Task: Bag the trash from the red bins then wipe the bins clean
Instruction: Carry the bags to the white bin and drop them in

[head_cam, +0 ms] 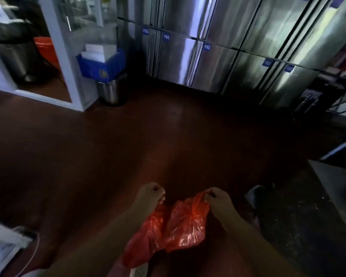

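Low in the head view, my left hand [150, 195] and my right hand [218, 197] each grip a red plastic bag. The bag in my left hand [146, 236] hangs down to the left. The bag in my right hand [185, 226] hangs beside it, crumpled and shiny. Both hang above the dark brown floor [128, 140]. A red bin [45, 49] stands far off at the upper left, behind a white door frame, partly hidden by a steel bin.
Steel fridge doors [218, 47] line the far wall. A small steel bin [112, 92] stands under a blue crate [102, 64] by the white frame [68, 62]. A steel counter corner [336, 184] is at right; a dark shoe [256, 194] is near my right hand.
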The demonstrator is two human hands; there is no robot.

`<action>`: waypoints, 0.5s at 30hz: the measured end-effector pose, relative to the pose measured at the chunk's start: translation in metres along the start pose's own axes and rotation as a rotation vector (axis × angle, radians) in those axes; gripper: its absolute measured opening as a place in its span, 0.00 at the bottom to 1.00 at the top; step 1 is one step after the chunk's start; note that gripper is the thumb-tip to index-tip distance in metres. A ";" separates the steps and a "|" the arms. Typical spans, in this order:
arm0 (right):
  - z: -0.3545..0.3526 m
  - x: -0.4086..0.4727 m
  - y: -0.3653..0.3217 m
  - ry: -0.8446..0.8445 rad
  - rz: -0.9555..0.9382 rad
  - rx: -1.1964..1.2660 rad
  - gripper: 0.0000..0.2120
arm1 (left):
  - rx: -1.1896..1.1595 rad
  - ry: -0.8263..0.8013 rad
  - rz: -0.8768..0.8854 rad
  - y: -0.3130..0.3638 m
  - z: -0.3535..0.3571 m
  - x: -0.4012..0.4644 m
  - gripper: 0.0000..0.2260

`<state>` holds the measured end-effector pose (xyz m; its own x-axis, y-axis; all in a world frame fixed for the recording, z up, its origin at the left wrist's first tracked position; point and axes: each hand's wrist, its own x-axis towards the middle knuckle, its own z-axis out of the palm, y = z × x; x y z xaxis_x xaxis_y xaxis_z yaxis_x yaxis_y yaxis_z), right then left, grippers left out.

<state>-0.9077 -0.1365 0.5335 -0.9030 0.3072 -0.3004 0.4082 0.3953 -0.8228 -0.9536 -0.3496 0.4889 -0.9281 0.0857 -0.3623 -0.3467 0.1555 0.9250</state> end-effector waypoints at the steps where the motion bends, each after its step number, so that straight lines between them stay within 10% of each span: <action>1: 0.002 0.027 -0.011 -0.008 -0.007 -0.046 0.10 | -0.003 -0.001 -0.009 0.010 -0.003 0.027 0.12; 15: 0.053 0.325 -0.221 -0.280 -0.543 -0.573 0.05 | -0.063 0.074 0.134 0.161 -0.069 0.289 0.10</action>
<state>-1.2985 -0.1703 0.5923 -0.9627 -0.2499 -0.1040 -0.1569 0.8284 -0.5377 -1.2867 -0.3681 0.5408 -0.9732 0.0284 -0.2284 -0.2252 0.0857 0.9705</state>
